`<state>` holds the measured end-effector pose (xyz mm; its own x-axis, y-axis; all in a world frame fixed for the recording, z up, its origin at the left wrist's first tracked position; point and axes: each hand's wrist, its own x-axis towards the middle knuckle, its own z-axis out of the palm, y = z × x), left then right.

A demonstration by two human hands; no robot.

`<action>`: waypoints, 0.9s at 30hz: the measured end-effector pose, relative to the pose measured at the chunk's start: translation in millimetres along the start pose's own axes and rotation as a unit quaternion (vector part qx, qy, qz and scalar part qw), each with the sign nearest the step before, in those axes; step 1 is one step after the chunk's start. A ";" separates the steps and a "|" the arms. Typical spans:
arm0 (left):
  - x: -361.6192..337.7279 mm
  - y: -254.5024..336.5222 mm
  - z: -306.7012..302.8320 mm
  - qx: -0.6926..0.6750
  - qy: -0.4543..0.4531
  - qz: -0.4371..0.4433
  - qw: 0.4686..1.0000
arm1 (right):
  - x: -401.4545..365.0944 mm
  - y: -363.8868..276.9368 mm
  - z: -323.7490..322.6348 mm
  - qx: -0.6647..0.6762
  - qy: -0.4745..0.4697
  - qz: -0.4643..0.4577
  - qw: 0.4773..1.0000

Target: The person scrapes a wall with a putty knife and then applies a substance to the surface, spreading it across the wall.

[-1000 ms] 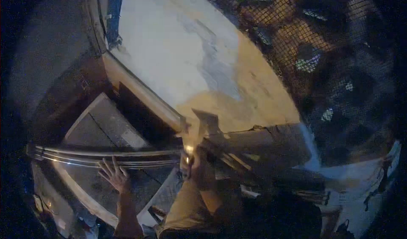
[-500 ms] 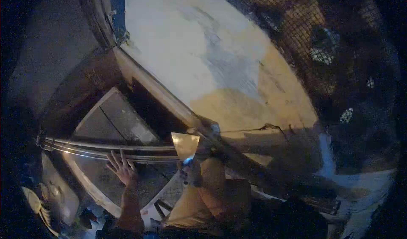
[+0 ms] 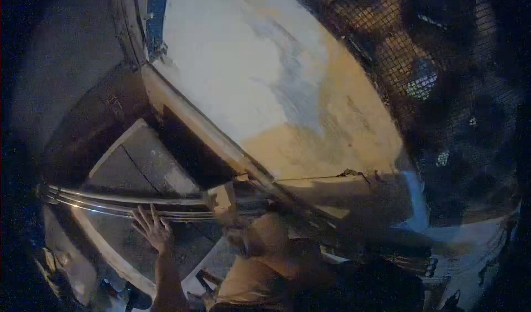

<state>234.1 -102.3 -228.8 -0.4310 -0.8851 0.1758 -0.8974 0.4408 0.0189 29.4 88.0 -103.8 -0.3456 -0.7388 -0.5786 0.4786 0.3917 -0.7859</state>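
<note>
My left hand [image 3: 154, 230] is open, fingers spread, with its fingertips against the shiny metal rails [image 3: 94, 206] that run across the lower left. A putty knife with a wide flat blade [image 3: 222, 197] points upward at the right end of these rails, just below a slanting frame edge [image 3: 207, 135]. My right hand [image 3: 239, 235] is closed around its handle. That hand is dim and blurred, so single fingers are hard to make out. A grey panel [image 3: 133, 160] with a dark line across it shows behind the rails.
A large wall surface [image 3: 232, 63] with white, grey and tan patches rises above the slanting edge. A crack with a ragged spot [image 3: 349, 173] runs along its lower part. Dark mesh [image 3: 387, 30] hangs at the upper right. A blue vertical strip [image 3: 157, 19] stands at the top.
The putty knife has moved left and slightly down in view, and its blade has turned and looks dimmer. My left hand stays spread at the rails; the whole view has shifted slightly.
</note>
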 end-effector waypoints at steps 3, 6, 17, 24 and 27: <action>-1.5 -3.8 9.2 -0.001 0.030 0.007 1.000 | -22.3 -72.2 3.0 -0.062 0.025 -0.048 0.997; -0.7 -0.3 4.3 -0.002 0.032 0.008 0.999 | -49.6 -154.1 10.6 -0.105 0.055 -0.112 0.987; 4.0 3.4 -8.5 -0.023 0.025 0.002 0.999 | -100.9 -301.4 41.2 -0.031 0.185 -0.151 0.971; 1.8 0.5 -2.1 -0.021 0.058 0.011 0.998 | -76.9 -276.9 71.7 0.042 0.229 -0.214 0.949; 4.9 1.6 0.5 -0.022 0.053 0.006 0.998 | -69.4 -279.2 68.1 0.078 0.190 -0.203 0.957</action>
<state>230.5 -106.0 -228.4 -0.4278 -0.8599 0.2785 -0.8859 0.4600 0.0595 -25.2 -7.3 170.6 -0.7831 -0.5480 -0.2939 0.3472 0.0068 -0.9378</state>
